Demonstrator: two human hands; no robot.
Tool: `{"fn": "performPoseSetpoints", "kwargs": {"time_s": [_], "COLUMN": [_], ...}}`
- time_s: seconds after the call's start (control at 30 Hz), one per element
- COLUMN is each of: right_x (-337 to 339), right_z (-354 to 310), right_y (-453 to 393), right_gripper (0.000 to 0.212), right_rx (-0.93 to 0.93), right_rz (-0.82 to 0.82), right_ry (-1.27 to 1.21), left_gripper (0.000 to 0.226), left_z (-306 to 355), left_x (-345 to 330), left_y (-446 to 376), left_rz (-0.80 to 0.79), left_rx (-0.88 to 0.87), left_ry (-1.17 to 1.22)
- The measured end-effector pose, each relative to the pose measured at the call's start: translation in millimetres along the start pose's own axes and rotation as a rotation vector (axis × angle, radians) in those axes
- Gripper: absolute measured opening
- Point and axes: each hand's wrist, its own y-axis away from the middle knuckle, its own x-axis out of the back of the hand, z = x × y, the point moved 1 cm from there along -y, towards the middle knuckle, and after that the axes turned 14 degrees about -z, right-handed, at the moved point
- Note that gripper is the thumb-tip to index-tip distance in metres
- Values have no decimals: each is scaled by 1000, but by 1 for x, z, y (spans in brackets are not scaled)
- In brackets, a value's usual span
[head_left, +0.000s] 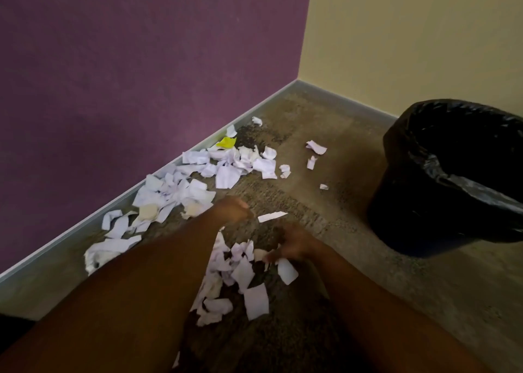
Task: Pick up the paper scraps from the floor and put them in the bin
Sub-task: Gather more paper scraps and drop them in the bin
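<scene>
Paper scraps point(175, 185): strewn along the purple wall's baseboard point(119, 200) and across the carpet floor point(325, 135). Left hand point(232, 210): arm outstretched, grip curled closed above the carpet; contents indiscernible. Right hand point(294, 244): lowered, grip pinching a white scrap point(287, 270). Bin point(402, 202): black-lined, standing far right, well apart from scraps.

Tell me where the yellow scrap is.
In the head view, the yellow scrap lies on the carpet at the far end of the white paper pile, against the purple wall's baseboard.
</scene>
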Motion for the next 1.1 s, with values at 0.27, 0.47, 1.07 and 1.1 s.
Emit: {"fn": "performPoseSetpoints", "kwargs": {"time_s": [0.27,0.47,1.07,1.1], "right_x": [-42,-69,-145,-149], "right_z": [11,4,-73,-76], "right_y": [6,-13,-77,-79], "right_gripper": [155,155,67,68], "right_rx": [-73,90,216,216], "right_rz": [-247,-134,-96,-98], "right_ry": [481,593,482,477], "left_gripper": [142,158,135,128], "left_z": [-103,-131,-193,-198], "left_x": [-9,-24,-57,-57], "left_y": [24,58,59,55], "left_rz": [-149,-281,88,91], "left_rx": [130,161,263,267], "left_ry": [-527,-673,-610,-581]}}
